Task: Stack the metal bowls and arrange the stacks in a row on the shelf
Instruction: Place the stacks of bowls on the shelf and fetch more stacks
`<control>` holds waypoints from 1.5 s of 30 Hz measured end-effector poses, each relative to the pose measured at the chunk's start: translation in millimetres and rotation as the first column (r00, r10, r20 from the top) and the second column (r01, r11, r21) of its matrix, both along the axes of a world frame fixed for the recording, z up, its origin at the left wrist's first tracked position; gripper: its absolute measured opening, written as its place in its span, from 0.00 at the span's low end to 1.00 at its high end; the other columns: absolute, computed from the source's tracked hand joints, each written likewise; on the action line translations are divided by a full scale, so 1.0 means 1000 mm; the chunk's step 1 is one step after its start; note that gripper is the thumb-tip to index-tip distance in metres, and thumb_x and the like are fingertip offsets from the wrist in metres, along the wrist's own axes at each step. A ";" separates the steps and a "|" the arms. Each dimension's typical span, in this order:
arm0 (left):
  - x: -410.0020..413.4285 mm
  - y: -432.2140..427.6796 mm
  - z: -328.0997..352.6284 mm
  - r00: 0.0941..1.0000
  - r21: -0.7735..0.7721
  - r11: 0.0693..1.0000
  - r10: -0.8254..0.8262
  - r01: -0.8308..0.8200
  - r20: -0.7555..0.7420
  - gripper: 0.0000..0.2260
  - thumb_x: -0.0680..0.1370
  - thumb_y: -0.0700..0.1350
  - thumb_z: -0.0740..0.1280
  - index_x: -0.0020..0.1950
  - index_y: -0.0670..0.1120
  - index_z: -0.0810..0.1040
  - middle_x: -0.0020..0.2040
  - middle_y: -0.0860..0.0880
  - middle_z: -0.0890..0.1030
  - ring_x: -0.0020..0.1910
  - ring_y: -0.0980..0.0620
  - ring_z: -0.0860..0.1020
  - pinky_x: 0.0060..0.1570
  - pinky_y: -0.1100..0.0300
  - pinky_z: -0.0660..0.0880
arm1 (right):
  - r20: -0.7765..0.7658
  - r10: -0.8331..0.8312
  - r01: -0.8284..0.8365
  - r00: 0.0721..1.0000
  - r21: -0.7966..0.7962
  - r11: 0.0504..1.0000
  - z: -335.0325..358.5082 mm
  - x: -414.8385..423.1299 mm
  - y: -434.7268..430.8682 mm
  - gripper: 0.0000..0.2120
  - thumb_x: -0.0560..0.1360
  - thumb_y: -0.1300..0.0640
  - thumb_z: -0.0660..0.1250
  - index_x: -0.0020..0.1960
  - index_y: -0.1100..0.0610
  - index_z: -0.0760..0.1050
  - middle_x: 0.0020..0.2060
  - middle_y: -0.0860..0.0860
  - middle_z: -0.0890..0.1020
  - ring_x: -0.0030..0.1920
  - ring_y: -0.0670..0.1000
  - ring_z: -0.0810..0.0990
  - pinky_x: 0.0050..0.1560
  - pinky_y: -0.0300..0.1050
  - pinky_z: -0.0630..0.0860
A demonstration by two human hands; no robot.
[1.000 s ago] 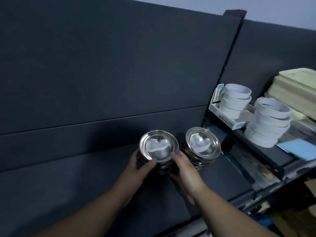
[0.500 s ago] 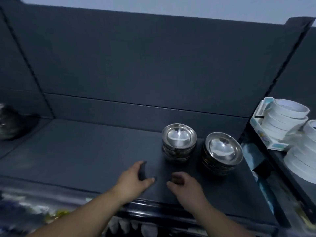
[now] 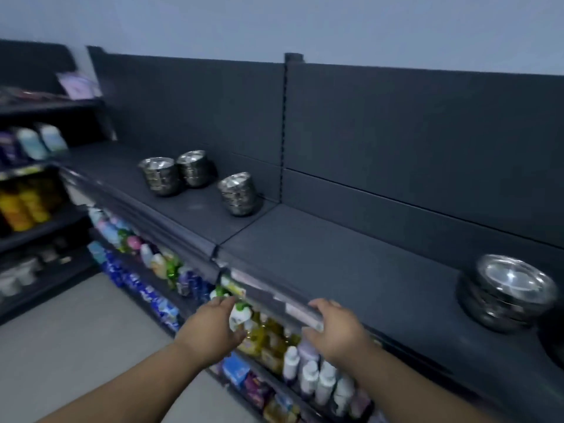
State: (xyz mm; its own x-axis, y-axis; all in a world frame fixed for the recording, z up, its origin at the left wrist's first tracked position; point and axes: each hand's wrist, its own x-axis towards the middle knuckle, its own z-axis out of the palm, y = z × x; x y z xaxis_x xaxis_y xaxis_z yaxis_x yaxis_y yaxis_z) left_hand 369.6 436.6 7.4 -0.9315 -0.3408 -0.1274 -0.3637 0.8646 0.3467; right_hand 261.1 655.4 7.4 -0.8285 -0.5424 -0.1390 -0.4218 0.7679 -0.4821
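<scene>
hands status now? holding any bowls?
Left hand: open, empty, in front of the shelf edge.
Right hand: open, empty, at the shelf edge.
No bowls held; bowl stacks sit on the shelf.

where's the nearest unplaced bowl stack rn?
Head view: the bowl stack stands on the left shelf section, near the back panel and just left of the seam between sections, right of the two other stacks.

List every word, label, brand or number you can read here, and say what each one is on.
None can be read.
Price strips on the shelf edge: blurred.
Bottles and packets on the lower shelf: labels too small and smeared.
Metal bowl stacks: no markings visible.
</scene>
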 end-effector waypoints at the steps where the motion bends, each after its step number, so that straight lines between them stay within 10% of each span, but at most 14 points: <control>1: 0.020 -0.029 0.000 0.999 -0.006 0.999 0.042 -0.042 0.013 0.33 0.74 0.59 0.66 0.76 0.52 0.61 0.72 0.50 0.67 0.68 0.49 0.70 0.65 0.58 0.70 | -0.008 0.035 -0.035 0.999 0.027 0.999 -0.001 0.009 -0.029 0.26 0.76 0.44 0.63 0.72 0.49 0.65 0.66 0.49 0.72 0.65 0.52 0.73 0.62 0.43 0.70; 18: 0.190 -0.368 -0.032 0.881 -0.061 0.897 0.442 -0.439 0.169 0.31 0.76 0.58 0.65 0.76 0.50 0.60 0.74 0.49 0.64 0.69 0.47 0.68 0.65 0.55 0.70 | 0.114 0.367 -0.382 0.923 0.161 0.910 -0.041 0.090 -0.420 0.29 0.74 0.44 0.64 0.73 0.49 0.63 0.66 0.52 0.71 0.63 0.54 0.73 0.63 0.48 0.73; 34: -0.073 -0.579 -0.001 0.924 -0.047 0.923 0.382 -0.382 -0.021 0.31 0.76 0.57 0.65 0.76 0.49 0.61 0.72 0.49 0.66 0.70 0.49 0.67 0.66 0.58 0.68 | -0.080 0.253 -0.254 0.964 -0.003 0.967 0.008 -0.152 -0.638 0.26 0.75 0.43 0.65 0.70 0.50 0.67 0.68 0.50 0.70 0.66 0.53 0.71 0.63 0.49 0.71; 38: -0.144 -0.607 0.002 0.964 0.051 0.966 0.256 -0.252 -0.079 0.30 0.76 0.56 0.67 0.75 0.50 0.62 0.71 0.49 0.67 0.71 0.49 0.66 0.68 0.60 0.64 | -0.076 0.121 -0.116 0.990 0.072 0.991 0.012 -0.183 -0.643 0.14 0.72 0.39 0.66 0.52 0.47 0.78 0.54 0.47 0.81 0.55 0.50 0.79 0.53 0.45 0.76; 45: -0.261 -0.628 0.011 0.977 0.324 0.935 -0.079 0.142 -0.198 0.35 0.69 0.53 0.76 0.72 0.51 0.65 0.62 0.57 0.69 0.64 0.57 0.69 0.56 0.71 0.61 | 0.024 -0.224 0.216 0.974 0.183 0.959 0.007 -0.206 -0.633 0.21 0.67 0.32 0.67 0.44 0.49 0.79 0.45 0.46 0.84 0.49 0.50 0.82 0.43 0.41 0.75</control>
